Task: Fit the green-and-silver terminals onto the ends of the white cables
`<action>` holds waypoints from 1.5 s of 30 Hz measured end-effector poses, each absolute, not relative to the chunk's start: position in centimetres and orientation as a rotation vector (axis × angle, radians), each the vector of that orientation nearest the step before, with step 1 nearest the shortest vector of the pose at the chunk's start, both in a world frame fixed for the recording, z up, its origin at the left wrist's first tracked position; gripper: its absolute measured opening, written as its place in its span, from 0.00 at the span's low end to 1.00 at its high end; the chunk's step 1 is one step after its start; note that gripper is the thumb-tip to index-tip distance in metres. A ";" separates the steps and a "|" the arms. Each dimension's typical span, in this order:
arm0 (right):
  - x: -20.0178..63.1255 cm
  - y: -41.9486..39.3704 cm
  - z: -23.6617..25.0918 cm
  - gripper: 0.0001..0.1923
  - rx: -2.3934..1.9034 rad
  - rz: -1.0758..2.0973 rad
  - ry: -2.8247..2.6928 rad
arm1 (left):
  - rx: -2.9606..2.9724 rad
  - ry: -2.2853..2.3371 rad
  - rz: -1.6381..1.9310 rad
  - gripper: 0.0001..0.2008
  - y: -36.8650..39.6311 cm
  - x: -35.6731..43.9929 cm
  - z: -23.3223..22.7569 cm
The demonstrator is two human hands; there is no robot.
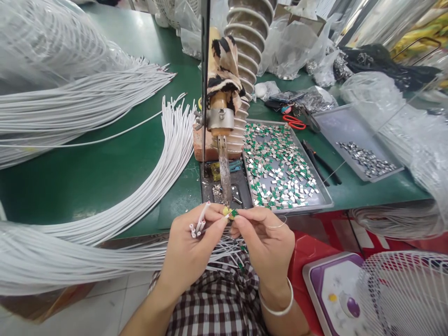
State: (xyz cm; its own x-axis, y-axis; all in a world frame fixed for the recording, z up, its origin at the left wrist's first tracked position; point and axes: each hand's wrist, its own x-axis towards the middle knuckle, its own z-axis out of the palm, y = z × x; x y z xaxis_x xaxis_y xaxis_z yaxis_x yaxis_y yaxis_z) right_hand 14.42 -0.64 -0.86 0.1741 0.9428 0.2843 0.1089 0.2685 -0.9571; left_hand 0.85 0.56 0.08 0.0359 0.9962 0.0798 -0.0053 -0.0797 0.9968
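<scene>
Green and crowded, the bench [112,186] is stretching away in front of you. Right at its near edge, a small green board [234,213] is sitting at your fingertips, too small to show its long axis. Your right hand [271,238] is pinching it between thumb and forefinger, so that hand is the nearer. Your left hand [191,249] is meeting it from the other side, thumb and forefinger drawn together, while several white cable ends [198,228] are poking out from its grasp. What seems to matter is the line from board to metal bar [224,177]: the bar is standing nearly upright just beyond your fingertips, pointing down toward them. Ahead and right of your hands, a tray [324,202] is holding many similar pieces; ahead and left, a white cable bundle [166,172] is curving across the bench.
</scene>
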 end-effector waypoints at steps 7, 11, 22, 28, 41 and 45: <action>14.5 -0.3 -1.2 0.10 -1.102 0.701 -1.196 | 1.343 1.211 1.250 0.11 0.6 0.5 0.3; 14.5 0.0 -0.8 0.09 -1.100 0.363 -1.400 | 1.384 1.234 1.287 0.10 0.7 0.4 0.5; 14.1 -0.4 -0.3 0.18 -1.101 0.166 -1.541 | 1.394 1.239 1.317 0.10 0.8 0.4 1.1; 14.6 -0.8 -0.1 0.15 -1.067 0.295 -1.510 | 1.390 1.194 1.273 0.10 0.4 0.2 0.7; 15.0 -0.1 0.0 0.10 -1.300 0.536 -1.575 | 1.546 1.116 1.077 0.09 1.1 0.1 0.4; 15.0 0.0 0.1 0.07 -1.266 0.614 -1.501 | 1.376 1.045 1.064 0.10 1.2 0.2 0.3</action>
State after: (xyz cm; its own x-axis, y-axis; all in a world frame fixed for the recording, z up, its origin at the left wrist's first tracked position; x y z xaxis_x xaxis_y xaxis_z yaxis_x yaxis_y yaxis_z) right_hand 15.00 -0.02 0.05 0.0884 0.9226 0.3754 0.3947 0.3136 -0.8636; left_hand 0.17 1.18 0.29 0.2207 0.9740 0.0508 0.0339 -0.0597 0.9976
